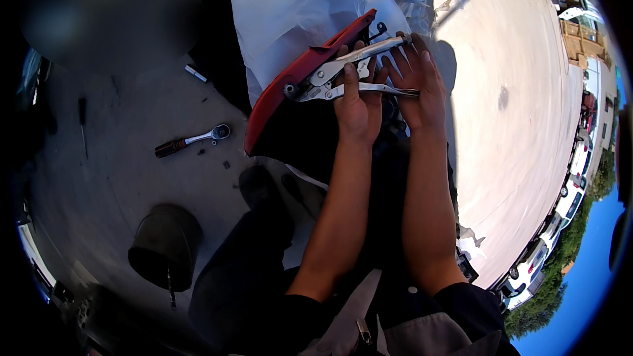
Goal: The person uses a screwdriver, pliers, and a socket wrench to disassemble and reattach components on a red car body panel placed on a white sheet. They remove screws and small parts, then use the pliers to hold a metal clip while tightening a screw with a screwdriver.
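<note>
Pliers: The silver pliers (326, 74) lay across my two hands, handles well apart, nose pointing left toward the inner edge of the red panel (266, 112).
Left hand: My left hand (357, 115) held the pliers, thumb in front across the lower handle and fingers behind, pinching the metal between them.
Right hand: My right hand (420, 95) was palm up at the handle ends, fingers spread, not closed round anything; the tip of the lower handle met it or came just beside it.
Nose of pliers: At or touching a small round fitting on the panel's edge. Could not tell whether it had bitten.
Red panel: Slanted over the white plastic sheet (270, 26), dark side toward me; I could not see what held it up.
Floor, left: A ratchet (221, 132) with a dark handle, a silver socket (196, 73), a screwdriver (82, 111) and a dark bucket (165, 244), all apart from my hands.
Progress: Judged mid-work. Pliers brought to the panel: done. With the handles apart, a firm clamp seemed not yet made. Remaining work at the fitting could not be counted.
</note>
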The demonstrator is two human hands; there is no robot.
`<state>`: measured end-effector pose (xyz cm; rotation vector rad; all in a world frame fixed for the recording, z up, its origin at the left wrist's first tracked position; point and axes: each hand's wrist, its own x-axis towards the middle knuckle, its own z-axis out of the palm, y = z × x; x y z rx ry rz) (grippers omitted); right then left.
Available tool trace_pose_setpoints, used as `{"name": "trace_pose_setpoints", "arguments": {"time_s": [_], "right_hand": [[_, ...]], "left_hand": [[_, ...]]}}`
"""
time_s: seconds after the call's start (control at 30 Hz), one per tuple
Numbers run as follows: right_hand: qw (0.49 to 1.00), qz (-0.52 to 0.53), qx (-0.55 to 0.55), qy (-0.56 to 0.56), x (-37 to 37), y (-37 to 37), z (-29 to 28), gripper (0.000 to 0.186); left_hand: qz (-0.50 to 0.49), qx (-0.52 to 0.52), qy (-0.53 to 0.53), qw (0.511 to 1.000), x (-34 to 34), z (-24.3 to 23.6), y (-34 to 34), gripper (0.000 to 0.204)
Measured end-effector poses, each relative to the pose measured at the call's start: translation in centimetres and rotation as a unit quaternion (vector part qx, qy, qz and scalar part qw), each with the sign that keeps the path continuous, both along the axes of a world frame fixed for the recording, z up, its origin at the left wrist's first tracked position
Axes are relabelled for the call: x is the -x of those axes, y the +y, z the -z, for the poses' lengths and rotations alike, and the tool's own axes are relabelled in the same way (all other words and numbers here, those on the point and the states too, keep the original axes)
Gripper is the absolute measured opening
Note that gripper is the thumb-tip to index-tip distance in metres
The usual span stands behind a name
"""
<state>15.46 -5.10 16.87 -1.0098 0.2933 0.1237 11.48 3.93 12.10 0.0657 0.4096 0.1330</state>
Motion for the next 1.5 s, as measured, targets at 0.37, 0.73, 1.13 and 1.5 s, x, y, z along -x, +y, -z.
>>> {"name": "trace_pose_setpoints", "arguments": {"time_s": [0.37, 0.73, 1.13, 1.5], "right_hand": [[0.996, -0.031, -0.080, -0.006, -0.5, -0.5, 1.3, 0.050], [0.994, 0.013, -0.107, 0.021, -2.3, -1.1, 3.7, 0.030], [0.996, 0.001, -0.088, 0.026, -3.5, -1.7, 4.4, 0.028], [0.997, 0.014, -0.066, 0.024, -5.5, -1.0, 5.1, 0.031]], "left_hand": [[0.026, -0.060, -0.008, 0.998, 0.3, 0.6, 0.5, 0.049], [0.011, -0.009, 0.013, 1.000, 0.2, 0.8, 0.2, 0.047], [0.354, -0.570, 0.087, 0.737, 5.1, -6.6, 3.1, 0.056], [0.261, -0.918, -0.085, 0.285, -5.5, -3.9, 5.2, 0.056]]}}
